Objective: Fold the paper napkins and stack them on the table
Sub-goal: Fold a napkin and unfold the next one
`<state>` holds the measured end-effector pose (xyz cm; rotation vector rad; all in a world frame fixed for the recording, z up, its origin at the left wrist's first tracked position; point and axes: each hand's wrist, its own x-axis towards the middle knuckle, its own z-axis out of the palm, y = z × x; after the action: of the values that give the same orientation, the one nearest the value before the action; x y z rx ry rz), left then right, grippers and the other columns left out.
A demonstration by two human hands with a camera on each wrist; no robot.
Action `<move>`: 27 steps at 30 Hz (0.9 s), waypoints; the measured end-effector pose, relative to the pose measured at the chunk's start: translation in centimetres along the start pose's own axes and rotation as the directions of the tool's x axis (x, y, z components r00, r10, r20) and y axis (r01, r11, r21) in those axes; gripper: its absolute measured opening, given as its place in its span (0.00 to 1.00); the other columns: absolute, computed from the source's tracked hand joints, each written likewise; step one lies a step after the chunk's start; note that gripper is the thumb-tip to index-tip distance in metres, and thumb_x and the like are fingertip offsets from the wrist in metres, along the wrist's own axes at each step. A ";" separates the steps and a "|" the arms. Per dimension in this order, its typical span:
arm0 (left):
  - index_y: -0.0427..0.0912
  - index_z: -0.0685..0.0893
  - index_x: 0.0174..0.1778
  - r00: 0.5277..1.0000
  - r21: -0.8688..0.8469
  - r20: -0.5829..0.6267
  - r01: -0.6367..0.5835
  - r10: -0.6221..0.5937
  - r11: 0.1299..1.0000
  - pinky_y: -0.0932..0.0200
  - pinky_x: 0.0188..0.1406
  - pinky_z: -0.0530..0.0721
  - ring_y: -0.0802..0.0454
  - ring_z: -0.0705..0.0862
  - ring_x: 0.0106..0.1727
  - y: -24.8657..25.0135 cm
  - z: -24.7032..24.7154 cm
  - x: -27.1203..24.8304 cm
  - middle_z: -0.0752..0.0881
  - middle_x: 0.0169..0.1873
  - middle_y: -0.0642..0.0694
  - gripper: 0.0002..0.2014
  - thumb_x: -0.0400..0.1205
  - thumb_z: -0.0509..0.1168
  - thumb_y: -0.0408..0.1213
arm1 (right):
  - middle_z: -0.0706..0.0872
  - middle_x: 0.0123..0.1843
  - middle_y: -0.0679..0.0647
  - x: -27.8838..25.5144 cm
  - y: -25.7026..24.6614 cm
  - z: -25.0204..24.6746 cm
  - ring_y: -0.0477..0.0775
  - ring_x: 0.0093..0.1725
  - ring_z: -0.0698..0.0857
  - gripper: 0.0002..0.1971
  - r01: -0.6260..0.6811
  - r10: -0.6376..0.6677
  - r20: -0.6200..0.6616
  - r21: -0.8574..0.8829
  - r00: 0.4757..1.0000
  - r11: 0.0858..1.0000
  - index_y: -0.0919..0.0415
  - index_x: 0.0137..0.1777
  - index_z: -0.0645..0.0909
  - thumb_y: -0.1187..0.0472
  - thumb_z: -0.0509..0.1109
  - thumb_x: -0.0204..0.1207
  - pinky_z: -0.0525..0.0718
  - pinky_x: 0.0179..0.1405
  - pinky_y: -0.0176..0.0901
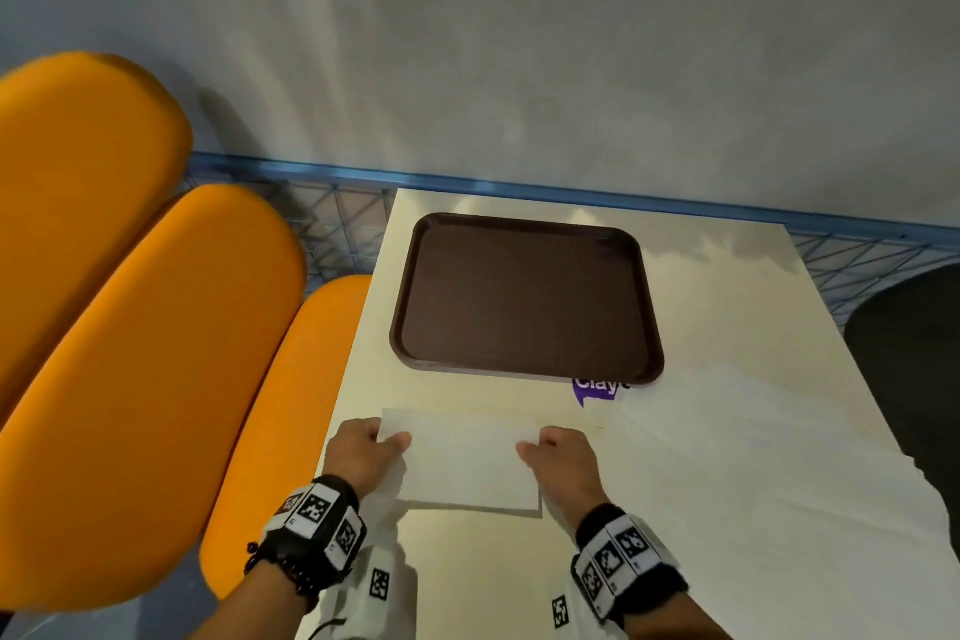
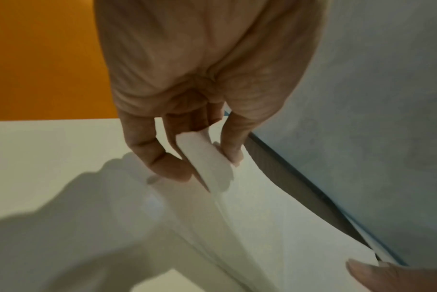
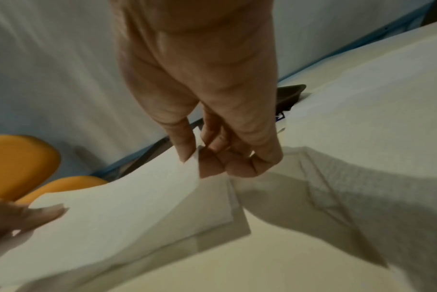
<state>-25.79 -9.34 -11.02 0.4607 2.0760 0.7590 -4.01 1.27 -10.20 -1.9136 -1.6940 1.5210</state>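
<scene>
A thin, white, rectangular paper napkin (image 1: 467,463) lies on the smooth cream desk (image 1: 727,379). The left hand (image 1: 358,452) pinches its far left corner; the right hand (image 1: 566,457) pinches the far right.

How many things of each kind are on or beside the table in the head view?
Paper napkin, pinched by the left hand and right hand: 1
Brown tray: 1
Purple sticker: 1
Orange seat cushions: 3
Total: 6

head cam overhead; wrist cams close, both on napkin (image 2: 275,217)
</scene>
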 end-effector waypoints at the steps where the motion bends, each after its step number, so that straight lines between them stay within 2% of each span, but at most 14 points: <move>1: 0.42 0.91 0.48 1.000 0.050 -0.023 0.002 -0.001 0.999 0.45 0.55 0.89 0.43 0.90 0.47 -0.1 0.3 0.5 0.93 0.44 0.44 0.07 0.81 0.71 0.42 | 0.75 0.26 0.46 0.5 0.1 0.6 0.50 0.31 0.74 0.22 -0.022 0.022 -0.046 -0.009 0.999 1.000 0.53 0.24 0.69 0.60 0.76 0.74 0.73 0.37 0.41; 4: 0.40 0.89 0.51 0.995 0.234 -0.088 -0.016 0.038 0.972 0.56 0.53 0.82 0.44 0.84 0.47 -0.3 1.1 1.4 0.90 0.46 0.42 0.08 0.83 0.69 0.40 | 0.86 0.38 0.53 1.6 0.5 1.4 0.53 0.40 0.83 0.16 -0.066 0.062 -0.126 -0.033 0.990 0.997 0.52 0.29 0.76 0.55 0.77 0.75 0.80 0.46 0.40; 7: 0.38 0.84 0.41 0.990 0.276 -0.142 0.013 0.027 0.961 0.54 0.48 0.80 0.41 0.82 0.45 -0.3 1.9 2.3 0.85 0.38 0.42 0.08 0.82 0.68 0.39 | 0.91 0.43 0.56 2.4 0.3 1.5 0.55 0.44 0.86 0.13 -0.074 0.063 -0.134 -0.079 0.989 0.994 0.57 0.34 0.83 0.52 0.76 0.77 0.82 0.49 0.42; 10: 0.40 0.80 0.38 0.985 0.291 -0.175 0.051 0.001 0.955 0.53 0.42 0.79 0.41 0.83 0.44 -0.6 2.4 3.0 0.84 0.37 0.42 0.11 0.80 0.70 0.42 | 0.91 0.47 0.56 2.9 0.3 1.5 0.55 0.46 0.86 0.15 -0.079 0.051 -0.163 -0.165 0.985 0.983 0.63 0.45 0.87 0.50 0.73 0.79 0.80 0.48 0.41; 14: 0.42 0.76 0.45 0.982 0.308 -0.187 0.031 0.028 0.951 0.53 0.40 0.76 0.43 0.81 0.43 -0.8 2.8 3.4 0.84 0.44 0.41 0.10 0.82 0.70 0.43 | 0.88 0.56 0.54 2.8 1.0 2.0 0.56 0.55 0.86 0.15 -0.050 -0.002 -0.199 -0.254 0.980 0.966 0.60 0.56 0.80 0.48 0.71 0.81 0.85 0.55 0.49; 16: 0.42 0.74 0.47 0.978 0.282 -0.202 0.014 0.045 0.959 0.50 0.41 0.81 0.43 0.82 0.43 -1.0 2.8 3.6 0.84 0.43 0.41 0.12 0.81 0.71 0.42 | 0.81 0.60 0.51 2.4 1.4 2.2 0.54 0.59 0.82 0.14 0.083 -0.168 -0.226 -0.344 0.960 0.935 0.54 0.60 0.75 0.49 0.70 0.82 0.85 0.58 0.49; 17: 0.42 0.74 0.47 0.978 0.272 -0.203 0.010 0.047 0.962 0.48 0.42 0.83 0.43 0.83 0.42 -1.0 2.8 3.6 0.84 0.42 0.41 0.13 0.81 0.72 0.42 | 0.79 0.61 0.48 2.0 1.6 2.4 0.53 0.60 0.80 0.13 0.174 -0.291 -0.207 -0.447 0.934 0.877 0.51 0.63 0.74 0.49 0.69 0.83 0.84 0.58 0.48; 19: 0.43 0.71 0.49 0.974 0.303 -0.211 -0.015 0.083 0.953 0.45 0.44 0.86 0.43 0.83 0.43 -0.8 2.7 3.3 0.82 0.45 0.43 0.16 0.79 0.73 0.42 | 0.79 0.62 0.45 1.3 2.3 3.0 0.51 0.61 0.80 0.13 0.367 -0.520 -0.061 -0.638 0.852 0.676 0.47 0.65 0.77 0.52 0.68 0.82 0.82 0.56 0.49; 20: 0.45 0.70 0.51 0.964 0.364 -0.228 -0.048 0.140 0.930 0.45 0.44 0.86 0.43 0.83 0.45 -0.7 2.7 3.0 0.79 0.48 0.44 0.18 0.79 0.74 0.43 | 0.81 0.62 0.46 0.9 2.6 3.2 0.53 0.60 0.82 0.13 0.432 -0.574 0.039 -0.700 0.818 0.569 0.47 0.65 0.79 0.53 0.68 0.82 0.81 0.54 0.51; 21: 0.46 0.69 0.53 0.947 0.450 -0.229 -0.101 0.224 0.887 0.47 0.43 0.85 0.43 0.82 0.47 -0.5 2.8 2.5 0.77 0.50 0.44 0.19 0.79 0.73 0.45 | 0.81 0.64 0.47 0.6 2.9 3.4 0.55 0.61 0.82 0.13 0.466 -0.563 0.134 -0.730 0.815 0.500 0.48 0.65 0.80 0.53 0.67 0.82 0.81 0.54 0.53; 22: 0.48 0.70 0.56 0.928 0.548 -0.194 -0.167 0.318 0.820 0.48 0.43 0.85 0.44 0.81 0.49 -0.3 3.1 1.8 0.76 0.52 0.45 0.18 0.79 0.73 0.46 | 0.80 0.66 0.49 0.4 3.0 3.4 0.56 0.64 0.80 0.14 0.479 -0.530 0.200 -0.746 0.824 0.463 0.50 0.68 0.79 0.53 0.65 0.83 0.80 0.57 0.55; 24: 0.53 0.72 0.62 0.896 0.700 -0.023 -0.302 0.443 0.647 0.50 0.50 0.85 0.46 0.78 0.56 0.1 4.0 0.6 0.75 0.58 0.46 0.18 0.80 0.70 0.49 | 0.77 0.71 0.50 0.2 2.9 3.0 0.58 0.68 0.76 0.17 0.477 -0.469 0.247 -0.742 0.848 0.472 0.51 0.72 0.76 0.52 0.61 0.85 0.77 0.63 0.58; 25: 0.56 0.72 0.65 0.898 0.731 0.068 -0.342 0.435 0.591 0.49 0.55 0.84 0.46 0.77 0.61 0.2 4.5 0.1 0.74 0.63 0.47 0.20 0.80 0.69 0.51 | 0.77 0.71 0.49 0.1 2.5 2.5 0.57 0.69 0.75 0.17 0.477 -0.461 0.242 -0.719 0.854 0.506 0.51 0.72 0.76 0.51 0.61 0.85 0.76 0.65 0.58; 27: 0.57 0.72 0.71 0.922 0.733 0.179 -0.357 0.342 0.579 0.49 0.64 0.83 0.46 0.74 0.69 0.6 5.0 -0.4 0.72 0.68 0.47 0.22 0.82 0.65 0.54 | 0.78 0.71 0.47 0.0 2.1 1.2 0.54 0.69 0.75 0.17 0.445 -0.423 0.195 -0.620 0.885 0.646 0.49 0.71 0.77 0.49 0.62 0.85 0.75 0.68 0.56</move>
<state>-21.43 -7.40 -12.58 1.3808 2.2430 0.0217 -3.52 -0.03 -12.20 -1.4976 -2.7149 0.8227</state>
